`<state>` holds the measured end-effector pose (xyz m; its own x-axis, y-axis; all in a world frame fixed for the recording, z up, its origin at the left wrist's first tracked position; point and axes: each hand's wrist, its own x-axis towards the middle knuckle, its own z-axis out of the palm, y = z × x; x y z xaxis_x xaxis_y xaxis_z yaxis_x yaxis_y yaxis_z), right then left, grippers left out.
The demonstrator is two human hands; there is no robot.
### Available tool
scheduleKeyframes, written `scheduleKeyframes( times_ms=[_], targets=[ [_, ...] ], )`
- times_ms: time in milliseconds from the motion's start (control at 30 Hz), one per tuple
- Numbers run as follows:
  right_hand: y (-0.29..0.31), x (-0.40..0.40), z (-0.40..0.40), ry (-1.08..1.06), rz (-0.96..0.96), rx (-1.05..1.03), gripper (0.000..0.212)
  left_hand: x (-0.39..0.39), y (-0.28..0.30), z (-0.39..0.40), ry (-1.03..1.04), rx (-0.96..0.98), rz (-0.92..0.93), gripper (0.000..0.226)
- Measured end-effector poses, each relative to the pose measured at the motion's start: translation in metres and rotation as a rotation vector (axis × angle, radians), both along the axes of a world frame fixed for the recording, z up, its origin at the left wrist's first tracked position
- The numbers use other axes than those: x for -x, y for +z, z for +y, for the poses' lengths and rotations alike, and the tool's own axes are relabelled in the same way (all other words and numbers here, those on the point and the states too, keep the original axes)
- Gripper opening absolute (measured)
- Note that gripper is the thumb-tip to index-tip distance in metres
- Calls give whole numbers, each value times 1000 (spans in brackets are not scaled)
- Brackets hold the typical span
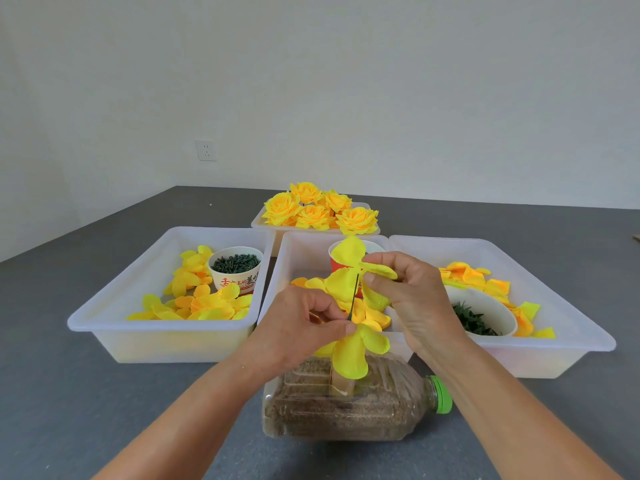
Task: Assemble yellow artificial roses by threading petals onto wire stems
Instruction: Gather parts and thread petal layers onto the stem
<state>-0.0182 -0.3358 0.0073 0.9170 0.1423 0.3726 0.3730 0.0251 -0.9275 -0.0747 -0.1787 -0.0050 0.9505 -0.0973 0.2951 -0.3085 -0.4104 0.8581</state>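
My left hand (304, 327) pinches a thin dark green wire stem (354, 299) near its lower end, with a yellow petal layer (353, 351) hanging just below the fingers. My right hand (405, 289) pinches a second yellow petal piece (346, 271) at the top of the stem, thumb and forefinger at its centre. Both hands hover above the middle tray (277, 289). Finished yellow roses (318, 209) fill the far tray.
A sand-filled plastic bottle (360, 403) with a green cap lies on its side right below my hands. The left tray (104, 323) holds loose petals and a cup of green parts (235, 268). The right tray (571, 306) holds petals and a white bowl (485, 313).
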Motion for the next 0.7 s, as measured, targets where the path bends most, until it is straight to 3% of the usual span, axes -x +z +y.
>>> scheduleKeyframes(
  times_ms=[267, 700],
  targets=[
    [2, 11, -1, 103, 17, -108, 12, -1, 0, 1, -1, -16, -6, 12],
    [5, 17, -2, 165, -20, -181, 16, -1, -1, 2, 1, -22, -5, 13]
  ],
)
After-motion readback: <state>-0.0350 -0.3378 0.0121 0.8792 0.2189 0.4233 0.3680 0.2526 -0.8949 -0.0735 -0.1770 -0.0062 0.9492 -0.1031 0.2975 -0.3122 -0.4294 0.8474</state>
